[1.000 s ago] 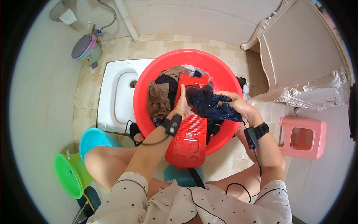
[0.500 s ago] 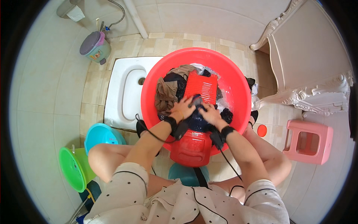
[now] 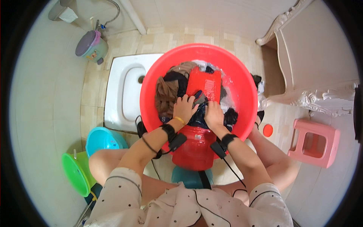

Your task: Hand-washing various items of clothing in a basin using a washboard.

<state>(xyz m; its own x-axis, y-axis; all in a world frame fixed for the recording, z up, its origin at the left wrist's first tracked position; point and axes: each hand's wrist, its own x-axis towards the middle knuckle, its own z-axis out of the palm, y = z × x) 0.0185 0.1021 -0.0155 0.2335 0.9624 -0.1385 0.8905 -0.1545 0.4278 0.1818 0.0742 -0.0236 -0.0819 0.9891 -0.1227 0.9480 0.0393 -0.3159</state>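
Observation:
A dark navy wet garment (image 3: 198, 119) lies bunched across a red washboard (image 3: 208, 81), which leans inside a large red basin (image 3: 243, 81). On the garment's left side, my left hand (image 3: 184, 109) grips the cloth with bent fingers. My right hand (image 3: 214, 114) is closed on its right side, thumb toward the middle. Part of the garment is hidden under both hands. Brown clothing (image 3: 166, 92) is heaped in the basin to the left of the board. A black bundle of cloth (image 3: 230, 115) sits right of my right hand, near some suds.
A white squat toilet (image 3: 117, 92) adjoins the basin's left side. Blue (image 3: 100, 140) and green (image 3: 73, 174) basins stand at lower left. A pink stool (image 3: 331, 143) and a carved white cabinet (image 3: 314, 56) are on the right. A lidded bin (image 3: 90, 47) stands far left.
My hands have drawn a little apart, and their fingers now point more toward the far side. The garment's bunched folds have shifted between them. The whole view has moved slightly.

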